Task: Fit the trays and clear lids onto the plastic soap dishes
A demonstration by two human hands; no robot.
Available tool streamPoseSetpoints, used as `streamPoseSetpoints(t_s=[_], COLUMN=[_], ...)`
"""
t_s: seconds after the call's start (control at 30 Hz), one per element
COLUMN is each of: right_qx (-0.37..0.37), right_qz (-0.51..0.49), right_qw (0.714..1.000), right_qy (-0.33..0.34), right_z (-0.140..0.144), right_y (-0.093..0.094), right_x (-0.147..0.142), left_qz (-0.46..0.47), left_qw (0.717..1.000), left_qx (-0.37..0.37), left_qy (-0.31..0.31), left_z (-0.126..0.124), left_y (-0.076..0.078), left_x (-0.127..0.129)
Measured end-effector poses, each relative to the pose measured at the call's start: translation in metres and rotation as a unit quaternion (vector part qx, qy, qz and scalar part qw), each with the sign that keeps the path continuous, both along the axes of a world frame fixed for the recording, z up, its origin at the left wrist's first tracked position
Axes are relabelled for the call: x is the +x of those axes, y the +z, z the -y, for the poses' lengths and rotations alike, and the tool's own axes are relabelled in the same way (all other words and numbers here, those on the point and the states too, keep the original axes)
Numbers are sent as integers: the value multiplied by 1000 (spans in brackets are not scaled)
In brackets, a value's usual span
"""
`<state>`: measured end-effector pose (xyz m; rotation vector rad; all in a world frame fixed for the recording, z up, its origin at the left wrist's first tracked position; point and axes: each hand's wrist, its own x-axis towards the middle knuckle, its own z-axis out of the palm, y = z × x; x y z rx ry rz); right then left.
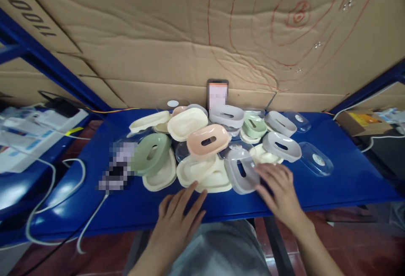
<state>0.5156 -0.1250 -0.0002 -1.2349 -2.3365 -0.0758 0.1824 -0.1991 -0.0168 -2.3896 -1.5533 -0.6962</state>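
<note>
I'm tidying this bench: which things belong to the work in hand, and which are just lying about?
Likely the work:
grey slotted dish by the right hand
cream dishes by the left hand
peach slotted dish
green slotted dishes
clear oval lids

Lying about, apparently:
upright phone
white cable
cardboard box

Large dark characters, slanted and cut off by the picture's edge, seem to read "110X" on the cardboard at upper left. Round stickers on clear lids bear print too small to read. The upright phone has a pixelated screen whose text is illegible.
</note>
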Motion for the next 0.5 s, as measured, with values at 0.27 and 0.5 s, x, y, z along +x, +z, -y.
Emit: streamPoseSetpoints(t_s=[0.27, 0.5], right_qx=[-34, -124], right_qz=[-74, -193], right_qw=[997, 973], right_qy=[10, -10], right_z=[23, 40], right_y=[-3, 5], right_x=[-24, 16], left_qz=[75, 151], left_qw=[994, 980], left_qx=[-39, -52], left_qy=[-69, -120], left_z=[9, 20], left_y=[-5, -6], left_x=[16, 18])
